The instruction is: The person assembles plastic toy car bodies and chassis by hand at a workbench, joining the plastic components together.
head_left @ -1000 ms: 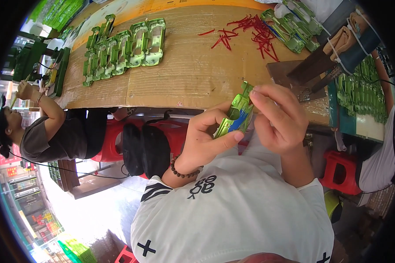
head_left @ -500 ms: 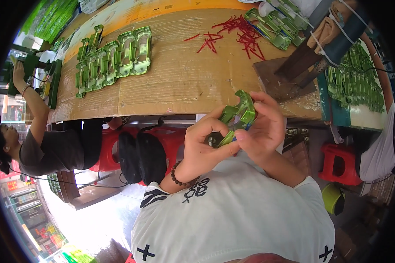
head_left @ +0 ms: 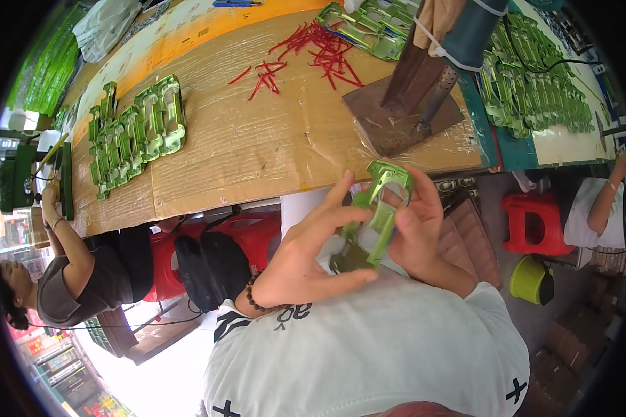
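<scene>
"Two grips here?"
"No: left hand point(head_left: 300, 251) spread, its contact unclear. Next, just right of centre frame, the green casing point(head_left: 380, 228): likely light, stiff, slick; take the long edges."
"And rightmost?"
"Right hand point(head_left: 421, 233), clasping its right edge."

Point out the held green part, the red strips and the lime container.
Green part point(head_left: 380, 224), head view: middle of its frame.
Red strips point(head_left: 332, 58), head view: dense middle of the heap.
Lime container point(head_left: 526, 280), head view: its outer side wall.
</scene>
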{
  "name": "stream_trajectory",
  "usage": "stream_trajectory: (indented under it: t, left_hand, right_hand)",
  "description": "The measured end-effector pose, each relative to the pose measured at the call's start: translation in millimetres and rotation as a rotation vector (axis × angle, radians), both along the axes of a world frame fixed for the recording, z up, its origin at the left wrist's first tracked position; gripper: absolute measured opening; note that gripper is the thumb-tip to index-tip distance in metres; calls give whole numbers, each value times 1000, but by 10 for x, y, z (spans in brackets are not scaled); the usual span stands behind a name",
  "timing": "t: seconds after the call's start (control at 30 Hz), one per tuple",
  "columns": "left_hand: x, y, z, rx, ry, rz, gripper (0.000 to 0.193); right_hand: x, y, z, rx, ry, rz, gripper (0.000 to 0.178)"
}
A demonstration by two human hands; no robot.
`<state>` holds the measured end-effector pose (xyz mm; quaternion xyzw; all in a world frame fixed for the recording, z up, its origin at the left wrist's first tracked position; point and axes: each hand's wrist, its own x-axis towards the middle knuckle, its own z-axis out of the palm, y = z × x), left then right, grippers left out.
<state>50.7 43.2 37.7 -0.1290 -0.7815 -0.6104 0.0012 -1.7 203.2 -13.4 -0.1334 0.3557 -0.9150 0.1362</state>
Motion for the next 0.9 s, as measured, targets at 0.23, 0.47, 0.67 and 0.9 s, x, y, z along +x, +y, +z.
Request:
stream_trajectory:
  t: [0.23,0.47,0.67,0.9]
  left_hand:
    - [-397,-245,-173,354,216,352,42]
    - [-635,-316,-488,111,216,595,28]
    - [-671,-299,-487,-89,294,630,23]
    - [-667,-281,-466,-95,232,634,22]
  right_hand:
    - [-283,375,136,-507,-848,421,41]
    - [-671,363,66,-569,-789,579,49]
    - [-827,377,76,-545,-807,647,50]
    - [-827,398,133,-602,-819,693,52]
